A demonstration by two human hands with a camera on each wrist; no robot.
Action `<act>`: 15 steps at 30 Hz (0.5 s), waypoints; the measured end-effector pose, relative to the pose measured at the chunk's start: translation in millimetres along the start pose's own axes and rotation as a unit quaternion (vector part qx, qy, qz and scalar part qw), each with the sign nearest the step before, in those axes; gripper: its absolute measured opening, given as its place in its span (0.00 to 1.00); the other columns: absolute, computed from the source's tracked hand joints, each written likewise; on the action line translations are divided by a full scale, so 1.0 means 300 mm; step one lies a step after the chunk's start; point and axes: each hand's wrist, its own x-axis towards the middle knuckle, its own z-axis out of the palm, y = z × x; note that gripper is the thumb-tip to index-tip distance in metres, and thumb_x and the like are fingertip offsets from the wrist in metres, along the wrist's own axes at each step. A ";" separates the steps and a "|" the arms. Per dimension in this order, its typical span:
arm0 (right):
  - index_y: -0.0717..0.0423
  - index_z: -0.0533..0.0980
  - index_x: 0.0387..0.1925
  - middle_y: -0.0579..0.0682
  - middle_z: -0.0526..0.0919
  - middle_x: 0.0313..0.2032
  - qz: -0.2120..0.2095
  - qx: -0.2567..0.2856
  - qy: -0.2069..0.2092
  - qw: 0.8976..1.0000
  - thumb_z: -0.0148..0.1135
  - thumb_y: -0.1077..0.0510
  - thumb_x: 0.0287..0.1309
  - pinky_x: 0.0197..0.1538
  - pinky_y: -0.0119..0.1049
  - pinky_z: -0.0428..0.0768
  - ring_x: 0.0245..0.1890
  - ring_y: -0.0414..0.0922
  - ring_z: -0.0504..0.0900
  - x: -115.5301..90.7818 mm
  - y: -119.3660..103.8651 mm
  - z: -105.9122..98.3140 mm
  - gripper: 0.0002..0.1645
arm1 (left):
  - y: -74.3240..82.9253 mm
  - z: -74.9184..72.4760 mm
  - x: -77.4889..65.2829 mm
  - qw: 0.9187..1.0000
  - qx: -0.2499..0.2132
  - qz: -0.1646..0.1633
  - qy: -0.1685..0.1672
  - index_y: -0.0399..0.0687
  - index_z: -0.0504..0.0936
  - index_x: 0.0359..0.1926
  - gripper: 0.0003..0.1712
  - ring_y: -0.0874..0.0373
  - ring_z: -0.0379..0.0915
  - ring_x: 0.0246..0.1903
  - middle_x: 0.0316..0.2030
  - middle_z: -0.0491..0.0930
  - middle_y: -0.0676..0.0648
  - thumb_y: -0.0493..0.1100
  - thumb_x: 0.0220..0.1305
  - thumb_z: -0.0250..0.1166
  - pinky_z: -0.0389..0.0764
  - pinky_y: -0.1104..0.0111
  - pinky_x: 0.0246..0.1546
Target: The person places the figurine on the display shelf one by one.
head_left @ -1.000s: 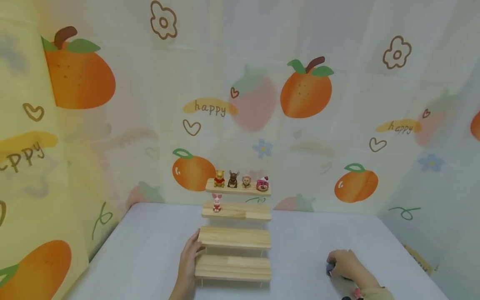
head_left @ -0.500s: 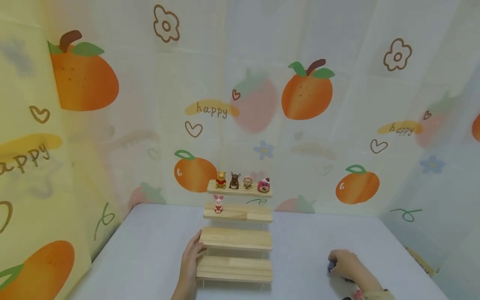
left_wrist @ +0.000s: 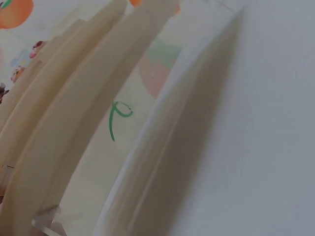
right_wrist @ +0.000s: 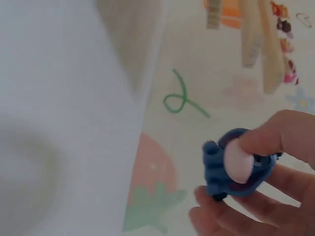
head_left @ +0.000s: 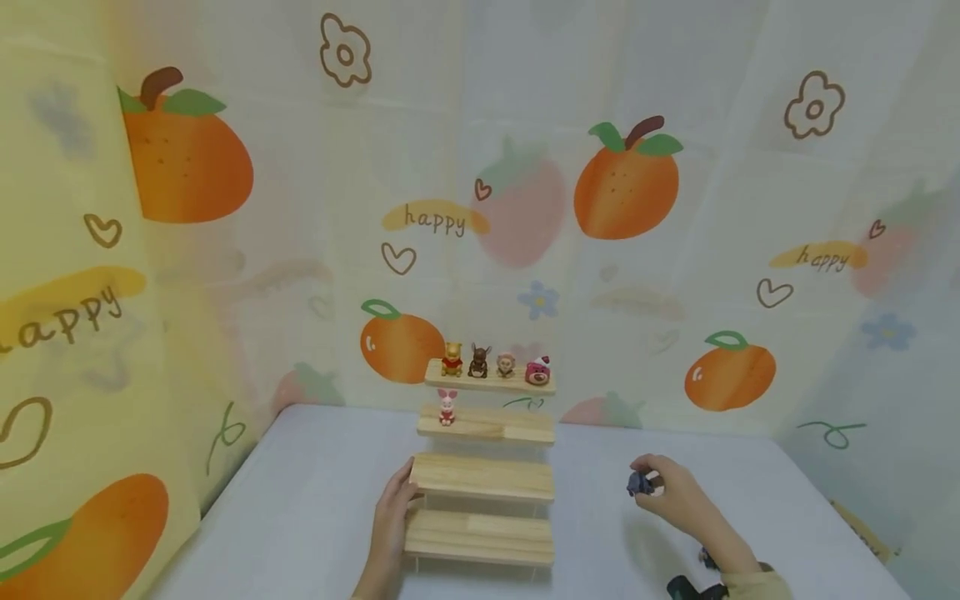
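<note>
A stepped wooden display shelf [head_left: 483, 479] stands on the white table. Its top tier carries a yellow bear figurine in red [head_left: 452, 360], a dark brown long-eared figurine [head_left: 479, 362], a light brown figurine [head_left: 506, 365] and a pink bear head figurine [head_left: 537, 372]. A pink-eared figurine [head_left: 447, 408] stands at the left of the tier below. My left hand [head_left: 390, 517] holds the shelf's left end by the second-lowest board. Right of the shelf, above the table, my right hand [head_left: 671, 492] pinches a small blue figurine [right_wrist: 231, 162] with a pale belly between thumb and fingers.
Beside my right forearm a small dark figurine [head_left: 707, 558] and a black object [head_left: 682, 588] lie on the table [head_left: 600, 542], partly hidden by the arm. A fruit-printed curtain [head_left: 525, 125] surrounds the table at the back and sides.
My right hand has lifted the blue figurine off the table and moved slightly left with it. My left hand keeps its place on the shelf. The head view has shifted a little.
</note>
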 end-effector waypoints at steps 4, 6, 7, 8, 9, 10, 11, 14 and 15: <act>0.66 0.70 0.37 0.55 0.76 0.34 -0.020 0.030 0.071 0.997 0.62 0.73 0.38 0.30 0.35 0.76 0.31 0.48 0.77 0.029 -0.061 0.017 0.18 | -0.001 -0.002 0.002 1.000 0.019 0.023 -0.009 0.40 0.62 0.63 0.26 0.59 0.67 0.40 0.59 0.64 0.43 0.46 0.67 0.47 0.64 0.59 0.46; 0.65 0.70 0.36 0.55 0.76 0.34 -0.039 0.051 0.101 0.993 0.61 0.73 0.39 0.31 0.35 0.77 0.32 0.50 0.78 0.047 -0.091 0.029 0.17 | 0.000 -0.003 0.004 1.000 0.017 0.023 -0.008 0.40 0.62 0.63 0.26 0.60 0.68 0.40 0.59 0.64 0.43 0.46 0.67 0.47 0.64 0.60 0.46; 0.65 0.70 0.37 0.55 0.76 0.35 -0.049 0.062 0.111 0.991 0.62 0.73 0.40 0.32 0.36 0.77 0.33 0.51 0.78 0.056 -0.108 0.034 0.17 | 0.000 -0.003 0.002 1.000 0.013 0.022 -0.006 0.40 0.62 0.63 0.25 0.60 0.68 0.40 0.59 0.64 0.42 0.46 0.67 0.47 0.65 0.60 0.46; 0.66 0.70 0.37 0.55 0.76 0.35 -0.058 0.073 0.118 0.989 0.62 0.73 0.40 0.33 0.37 0.77 0.34 0.52 0.78 0.065 -0.124 0.040 0.17 | 0.000 -0.003 0.000 1.000 0.012 0.021 -0.005 0.40 0.62 0.63 0.26 0.61 0.68 0.39 0.59 0.64 0.42 0.45 0.67 0.47 0.65 0.61 0.46; 0.66 0.71 0.37 0.55 0.76 0.35 -0.066 0.084 0.121 0.987 0.62 0.73 0.41 0.33 0.39 0.77 0.35 0.53 0.78 0.074 -0.141 0.045 0.17 | 0.000 -0.002 -0.001 1.000 0.013 0.020 -0.002 0.40 0.62 0.62 0.25 0.61 0.68 0.39 0.58 0.65 0.42 0.45 0.67 0.47 0.65 0.61 0.45; 0.66 0.71 0.38 0.55 0.77 0.36 -0.073 0.094 0.122 0.985 0.63 0.73 0.41 0.34 0.39 0.77 0.35 0.53 0.78 0.083 -0.157 0.051 0.18 | 0.000 -0.001 -0.002 1.000 0.014 0.019 0.000 0.40 0.63 0.62 0.25 0.61 0.68 0.38 0.58 0.66 0.42 0.45 0.67 0.48 0.65 0.61 0.44; 0.66 0.71 0.39 0.55 0.77 0.36 -0.074 0.106 0.119 0.984 0.63 0.73 0.42 0.35 0.39 0.77 0.35 0.52 0.78 0.093 -0.174 0.058 0.18 | 0.000 0.000 -0.003 1.000 0.015 0.019 0.004 0.40 0.63 0.62 0.25 0.60 0.69 0.38 0.57 0.66 0.41 0.44 0.66 0.48 0.66 0.62 0.44; 0.65 0.71 0.39 0.55 0.77 0.36 -0.077 0.134 0.106 0.982 0.63 0.72 0.45 0.36 0.38 0.77 0.35 0.50 0.78 0.121 -0.231 0.076 0.17 | 0.000 0.006 -0.004 1.000 0.015 0.020 0.006 0.39 0.63 0.62 0.25 0.60 0.69 0.36 0.56 0.67 0.40 0.44 0.66 0.48 0.67 0.63 0.42; 0.66 0.71 0.39 0.56 0.77 0.36 -0.078 0.143 0.103 0.981 0.63 0.72 0.45 0.36 0.40 0.77 0.34 0.51 0.78 0.128 -0.255 0.082 0.16 | 0.000 0.008 -0.004 1.000 0.014 0.021 0.007 0.39 0.64 0.62 0.25 0.59 0.70 0.36 0.56 0.67 0.40 0.44 0.66 0.48 0.67 0.63 0.42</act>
